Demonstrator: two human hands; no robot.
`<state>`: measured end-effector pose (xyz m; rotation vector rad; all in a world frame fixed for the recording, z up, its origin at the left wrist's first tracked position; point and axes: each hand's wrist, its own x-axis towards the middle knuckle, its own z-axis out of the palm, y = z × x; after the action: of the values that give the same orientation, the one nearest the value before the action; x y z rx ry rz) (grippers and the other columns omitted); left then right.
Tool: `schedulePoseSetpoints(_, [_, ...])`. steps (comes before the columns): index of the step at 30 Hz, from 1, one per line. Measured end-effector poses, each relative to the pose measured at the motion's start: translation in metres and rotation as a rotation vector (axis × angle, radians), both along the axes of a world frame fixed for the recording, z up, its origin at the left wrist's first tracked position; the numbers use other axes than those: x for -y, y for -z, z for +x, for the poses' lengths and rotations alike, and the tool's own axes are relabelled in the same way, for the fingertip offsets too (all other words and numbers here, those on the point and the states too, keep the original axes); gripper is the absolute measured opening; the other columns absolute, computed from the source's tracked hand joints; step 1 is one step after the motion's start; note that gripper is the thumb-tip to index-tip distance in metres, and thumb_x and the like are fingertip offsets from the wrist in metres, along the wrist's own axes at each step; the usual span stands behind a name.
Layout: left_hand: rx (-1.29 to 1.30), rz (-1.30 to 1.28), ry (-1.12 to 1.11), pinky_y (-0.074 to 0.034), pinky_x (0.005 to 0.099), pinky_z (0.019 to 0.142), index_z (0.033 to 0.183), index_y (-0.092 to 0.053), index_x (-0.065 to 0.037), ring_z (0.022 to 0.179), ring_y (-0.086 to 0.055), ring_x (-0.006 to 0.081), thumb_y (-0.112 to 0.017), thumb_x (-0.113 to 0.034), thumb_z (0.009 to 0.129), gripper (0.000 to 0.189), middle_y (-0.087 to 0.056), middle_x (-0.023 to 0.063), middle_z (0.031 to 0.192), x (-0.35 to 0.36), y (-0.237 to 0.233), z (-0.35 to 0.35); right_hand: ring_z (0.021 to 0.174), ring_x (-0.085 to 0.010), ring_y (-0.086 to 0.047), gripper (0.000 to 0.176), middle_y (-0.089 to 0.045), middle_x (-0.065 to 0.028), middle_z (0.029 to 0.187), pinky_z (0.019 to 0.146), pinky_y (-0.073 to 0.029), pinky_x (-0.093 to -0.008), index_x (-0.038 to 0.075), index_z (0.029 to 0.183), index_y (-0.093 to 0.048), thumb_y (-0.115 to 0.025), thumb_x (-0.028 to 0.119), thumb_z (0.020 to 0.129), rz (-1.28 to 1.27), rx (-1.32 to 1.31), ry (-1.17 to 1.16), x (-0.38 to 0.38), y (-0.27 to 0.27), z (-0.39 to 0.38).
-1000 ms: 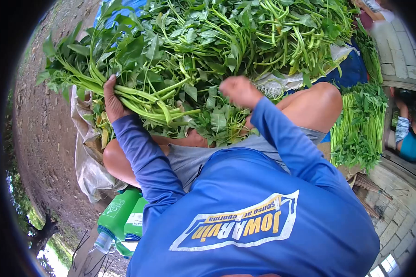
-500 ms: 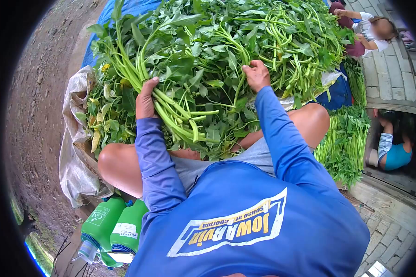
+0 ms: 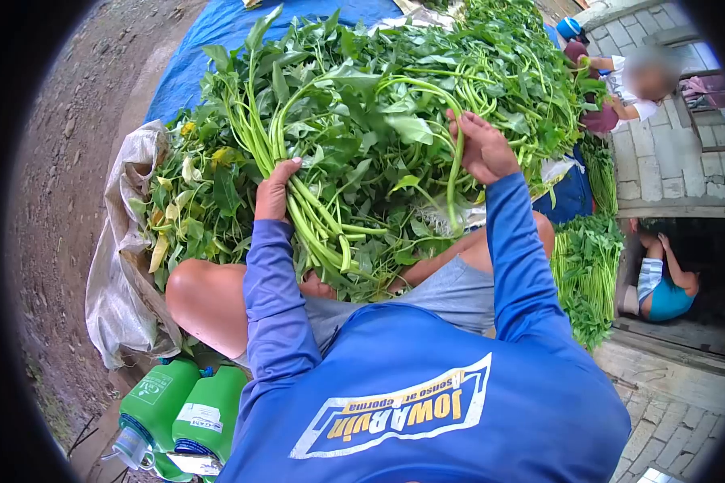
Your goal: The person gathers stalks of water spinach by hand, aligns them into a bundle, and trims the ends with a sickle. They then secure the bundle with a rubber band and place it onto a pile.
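My left hand (image 3: 275, 191) is closed around a bunch of water spinach (image 3: 318, 221), its cut stem ends pointing toward my lap and its leaves fanning away. In my right hand (image 3: 485, 149), a single long water spinach stem (image 3: 453, 181) is pinched between thumb and fingers. That stem arches over to the left, and its lower end hangs down. Beneath and beyond both hands spreads a big heap of leafy water spinach (image 3: 362, 121).
A blue tarp (image 3: 187, 68) underlies the heap, with a whitish sack (image 3: 121, 266) at its left edge. Two green jugs (image 3: 157, 398) stand at lower left. Bundled greens (image 3: 584, 274) lie to the right. A person (image 3: 620, 88) sits at upper right, another person (image 3: 669, 282) below.
My right hand has lifted away from the heap to the right, drawing up a long stem. My left hand keeps its grip on the bunch. The view has shifted slightly.
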<state>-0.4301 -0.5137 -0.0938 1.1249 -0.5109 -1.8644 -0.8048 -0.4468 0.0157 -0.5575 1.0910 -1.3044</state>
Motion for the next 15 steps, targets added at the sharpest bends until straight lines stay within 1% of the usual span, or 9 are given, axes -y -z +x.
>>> schedulePoseSetpoints(2, [0.027, 0.003, 0.017, -0.056, 0.0281, 0.058, 0.097, -0.070, -0.007, 0.062, -0.063, 0.0137, -0.079, -0.023, 0.089, 0.020, -0.063, 0.0008, 0.078, 0.000, 0.001, -0.002, 0.082, -0.0089, -0.069, 0.027, -0.072, 0.0010, 0.092, 0.071, -0.057, -0.0282, 0.008, 0.130, -0.065, -0.064, 0.016, 0.105, -0.038, 0.047, -0.010, -0.008, 0.000, 0.005])
schedulePoseSetpoints(4, [0.031, -0.011, 0.043, -0.057, 0.0284, 0.059, 0.099, -0.070, -0.006, 0.063, -0.065, 0.0146, -0.079, -0.025, 0.088, 0.023, -0.065, 0.0022, 0.080, -0.001, 0.010, -0.006, 0.080, -0.0083, -0.069, 0.027, -0.073, 0.0014, 0.092, 0.067, -0.058, -0.0270, 0.010, 0.131, -0.066, -0.065, 0.017, 0.104, -0.153, 0.079, 0.008, -0.014, 0.003, 0.014])
schedulePoseSetpoints(5, [0.022, -0.006, 0.041, -0.056, 0.0287, 0.058, 0.098, -0.072, -0.005, 0.063, -0.066, 0.0147, -0.081, -0.024, 0.087, 0.024, -0.068, 0.0034, 0.080, -0.001, 0.016, -0.009, 0.079, -0.0076, -0.070, 0.027, -0.072, 0.0015, 0.090, 0.063, -0.057, -0.0251, 0.011, 0.130, -0.067, -0.066, 0.018, 0.104, -0.167, 0.063, 0.063, -0.015, -0.002, 0.022])
schedulePoseSetpoints(6, [0.014, 0.003, 0.040, -0.055, 0.0290, 0.057, 0.097, -0.074, -0.003, 0.062, -0.066, 0.0149, -0.082, -0.024, 0.085, 0.025, -0.070, 0.0045, 0.079, -0.002, 0.022, -0.013, 0.075, -0.0061, -0.068, 0.026, -0.072, 0.0020, 0.087, 0.060, -0.055, -0.0232, 0.011, 0.129, -0.068, -0.066, 0.018, 0.104, -0.164, -0.033, 0.079, -0.015, -0.008, 0.028])
schedulePoseSetpoints(8, [-0.001, 0.030, 0.084, -0.056, 0.0303, 0.056, 0.096, -0.074, -0.003, 0.059, -0.066, 0.0156, -0.083, -0.024, 0.085, 0.025, -0.070, 0.0046, 0.078, -0.003, 0.035, -0.021, 0.069, -0.0074, -0.063, 0.031, -0.069, 0.0035, 0.088, 0.058, -0.051, -0.0267, 0.009, 0.133, -0.067, -0.068, 0.018, 0.103, -0.156, -0.291, 0.145, -0.009, -0.017, 0.037])
schedulePoseSetpoints(9, [-0.017, 0.034, 0.086, -0.057, 0.0315, 0.055, 0.097, -0.073, -0.003, 0.058, -0.066, 0.0161, -0.083, -0.023, 0.085, 0.025, -0.069, 0.0043, 0.077, -0.003, 0.044, -0.025, 0.069, -0.0065, -0.061, 0.030, -0.069, 0.0038, 0.088, 0.058, -0.049, -0.0260, 0.008, 0.131, -0.068, -0.069, 0.019, 0.103, -0.191, -0.465, 0.154, -0.004, -0.022, 0.042])
schedulePoseSetpoints(11, [-0.019, 0.044, 0.096, -0.058, 0.0321, 0.054, 0.098, -0.072, -0.003, 0.057, -0.066, 0.0165, -0.083, -0.021, 0.086, 0.024, -0.069, 0.0038, 0.077, -0.010, 0.039, -0.031, 0.069, -0.0047, -0.057, 0.029, -0.068, 0.0044, 0.087, 0.058, -0.047, -0.0246, 0.007, 0.128, -0.070, -0.071, 0.019, 0.101, -0.257, -0.811, 0.175, 0.008, -0.027, 0.059])
schedulePoseSetpoints(14, [-0.039, 0.067, 0.113, -0.060, 0.0333, 0.057, 0.104, -0.072, -0.002, 0.060, -0.068, 0.0187, -0.084, -0.021, 0.086, 0.029, -0.070, 0.0058, 0.080, -0.012, 0.046, -0.037, 0.069, -0.0076, -0.057, 0.031, -0.068, -0.0003, 0.082, 0.060, -0.048, -0.0276, 0.006, 0.125, -0.072, -0.074, 0.020, 0.097, -0.262, -1.141, 0.103, 0.023, -0.028, 0.084])
schedulePoseSetpoints(15, [-0.054, 0.081, 0.113, -0.060, 0.0337, 0.058, 0.106, -0.072, -0.001, 0.061, -0.068, 0.0196, -0.084, -0.022, 0.086, 0.031, -0.071, 0.0067, 0.082, -0.012, 0.044, -0.038, 0.073, -0.0107, -0.061, 0.031, -0.071, -0.0032, 0.087, 0.063, -0.051, -0.0295, 0.004, 0.123, -0.072, -0.075, 0.019, 0.096, -0.328, -1.245, 0.090, 0.028, -0.029, 0.097])
